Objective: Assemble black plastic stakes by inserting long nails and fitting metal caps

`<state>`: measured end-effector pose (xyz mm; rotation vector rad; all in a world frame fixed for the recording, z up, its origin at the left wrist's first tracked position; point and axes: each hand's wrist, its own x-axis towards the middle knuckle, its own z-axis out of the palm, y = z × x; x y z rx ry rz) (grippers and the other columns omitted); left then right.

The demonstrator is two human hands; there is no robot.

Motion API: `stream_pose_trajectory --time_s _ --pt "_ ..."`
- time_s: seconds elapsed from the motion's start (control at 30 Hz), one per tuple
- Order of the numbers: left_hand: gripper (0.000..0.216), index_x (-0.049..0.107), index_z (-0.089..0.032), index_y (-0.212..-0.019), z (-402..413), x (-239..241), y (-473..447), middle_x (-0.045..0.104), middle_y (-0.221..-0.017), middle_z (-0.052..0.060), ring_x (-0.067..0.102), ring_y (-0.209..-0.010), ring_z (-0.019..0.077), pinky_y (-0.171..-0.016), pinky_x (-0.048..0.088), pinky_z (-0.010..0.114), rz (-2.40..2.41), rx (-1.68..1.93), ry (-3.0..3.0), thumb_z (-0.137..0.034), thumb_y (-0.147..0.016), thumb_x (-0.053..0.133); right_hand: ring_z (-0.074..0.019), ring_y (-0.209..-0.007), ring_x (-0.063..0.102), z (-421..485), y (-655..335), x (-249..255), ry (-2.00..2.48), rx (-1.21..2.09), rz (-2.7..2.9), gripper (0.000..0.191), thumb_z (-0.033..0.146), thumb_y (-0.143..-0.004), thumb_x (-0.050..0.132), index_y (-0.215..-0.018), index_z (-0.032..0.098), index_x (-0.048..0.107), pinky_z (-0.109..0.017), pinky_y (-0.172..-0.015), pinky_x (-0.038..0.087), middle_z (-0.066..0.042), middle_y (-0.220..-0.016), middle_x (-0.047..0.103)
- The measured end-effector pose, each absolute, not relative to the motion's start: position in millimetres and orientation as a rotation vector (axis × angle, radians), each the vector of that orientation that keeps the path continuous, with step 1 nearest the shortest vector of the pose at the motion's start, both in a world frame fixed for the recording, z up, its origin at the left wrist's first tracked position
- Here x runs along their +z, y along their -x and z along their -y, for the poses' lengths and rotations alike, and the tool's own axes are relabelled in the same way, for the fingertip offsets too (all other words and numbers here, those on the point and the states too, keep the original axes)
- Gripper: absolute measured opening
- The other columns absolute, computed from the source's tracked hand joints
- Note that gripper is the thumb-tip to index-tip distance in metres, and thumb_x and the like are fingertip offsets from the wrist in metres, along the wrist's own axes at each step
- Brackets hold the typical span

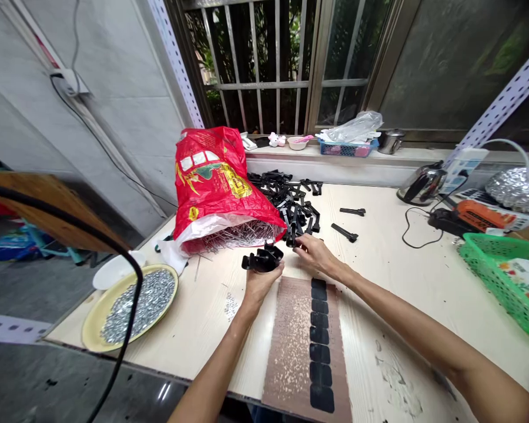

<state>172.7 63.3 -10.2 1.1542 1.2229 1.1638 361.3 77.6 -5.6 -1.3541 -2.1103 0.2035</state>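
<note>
My left hand (261, 286) is closed around a bunch of black plastic parts (264, 257), held above the table in front of the red sack. A little to the right, my right hand (315, 256) reaches the near edge of a pile of similar black clip-like pieces (297, 205). Its fingers are closed on one black plastic part (292, 239) there. Below my hands lies a brown board (288, 352) with a column of black rounded squares (320, 353) along its right side.
A red sack (216, 182) spills thin metal pins toward me. On the left stands a yellow dish (92, 332) of small silver pieces. Two loose black parts (344, 232) lie right of the pile. A green basket (489, 294), a kettle (423, 183) and cables occupy the right side.
</note>
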Motion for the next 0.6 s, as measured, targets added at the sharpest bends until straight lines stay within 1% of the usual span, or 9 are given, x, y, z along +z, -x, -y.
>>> stream_pose_trajectory --time_s 0.1,0.17,0.23,0.3,0.37,0.4,0.47,0.53,0.6 --pt "0.035 0.07 -0.013 -0.086 -60 -5 -171 0.071 -0.088 0.008 0.065 -0.084 0.0203 -0.086 0.047 0.036 -1.172 1.158 -1.15 -0.025 -0.055 0.078 -0.0125 -0.068 0.05 -65 -330 13 1.307 0.366 1.945 0.008 0.016 -0.084 0.051 -0.078 0.015 0.056 -0.024 -0.064 0.039 0.0 -0.074 0.053" --pt "0.04 0.07 -0.013 -0.091 -57 1 -166 0.071 -0.091 0.008 0.064 -0.085 0.0194 -0.086 0.047 0.035 -1.111 1.161 -1.132 -0.025 -0.054 0.079 -0.0122 -0.068 0.049 -55 -310 25 1.224 0.468 1.948 0.012 0.012 -0.083 0.047 -0.076 0.015 0.056 -0.024 -0.065 0.039 0.0 -0.073 0.052" --pt "0.041 0.07 -0.013 -0.091 -52 7 -152 0.071 -0.089 0.007 0.064 -0.082 0.0177 -0.081 0.048 0.032 -1.062 1.201 -1.071 -0.024 -0.053 0.08 -0.0125 -0.074 0.051 -48 -295 33 1.111 0.579 1.997 0.016 0.011 -0.085 0.043 -0.082 0.015 0.058 -0.025 -0.069 0.04 -0.001 -0.078 0.054" --pt "0.04 0.07 -0.013 -0.09 -46 12 -131 0.07 -0.087 0.006 0.063 -0.076 0.0152 -0.073 0.05 0.029 -1.058 1.299 -0.976 -0.024 -0.053 0.08 -0.0127 -0.081 0.054 -44 -284 35 1.07 0.627 2.021 0.019 0.018 -0.089 0.044 -0.098 0.016 0.06 -0.025 -0.072 0.042 -0.003 -0.092 0.055" --pt "0.043 0.069 -0.013 -0.091 -37 16 -105 0.069 -0.088 0.004 0.061 -0.071 0.013 -0.067 0.05 0.027 -1.095 1.42 -0.888 -0.024 -0.052 0.081 -0.0133 -0.087 0.054 -46 -276 30 1.211 0.528 2.026 0.026 0.025 -0.09 0.046 -0.113 0.017 0.057 -0.026 -0.075 0.043 -0.006 -0.105 0.052" --pt "0.044 0.069 -0.014 -0.092 -32 17 -92 0.068 -0.089 0.004 0.061 -0.071 0.0125 -0.066 0.049 0.026 -1.12 1.463 -0.862 -0.025 -0.052 0.081 -0.0137 -0.088 0.054 -49 -272 26 1.338 0.448 2.044 0.027 0.025 -0.091 0.045 -0.114 0.017 0.056 -0.026 -0.077 0.043 -0.007 -0.107 0.051" --pt "0.044 0.069 -0.013 -0.091 -19 15 -68 0.068 -0.089 0.005 0.061 -0.073 0.0136 -0.066 0.05 0.026 -1.182 1.501 -0.863 -0.026 -0.051 0.081 -0.015 -0.089 0.054 -60 -264 17 1.58 0.312 2.103 0.025 0.021 -0.092 0.04 -0.108 0.016 0.059 -0.027 -0.08 0.042 -0.008 -0.105 0.054" --pt "0.044 0.069 -0.012 -0.092 -6 6 -48 0.069 -0.093 0.007 0.063 -0.079 0.0168 -0.071 0.05 0.029 -1.267 1.49 -0.899 -0.028 -0.053 0.081 -0.0164 -0.091 0.055 -78 -256 10 1.717 0.25 2.144 0.027 0.016 -0.093 0.036 -0.101 0.015 0.062 -0.027 -0.081 0.041 -0.009 -0.103 0.057" --pt "0.041 0.069 -0.012 -0.091 5 -8 -34 0.07 -0.093 0.009 0.064 -0.085 0.0209 -0.08 0.05 0.034 -1.414 1.447 -0.943 -0.031 -0.055 0.079 -0.0177 -0.098 0.054 -102 -245 8 1.755 0.219 2.132 0.027 0.017 -0.093 0.036 -0.104 0.015 0.061 -0.027 -0.084 0.041 -0.01 -0.108 0.058"
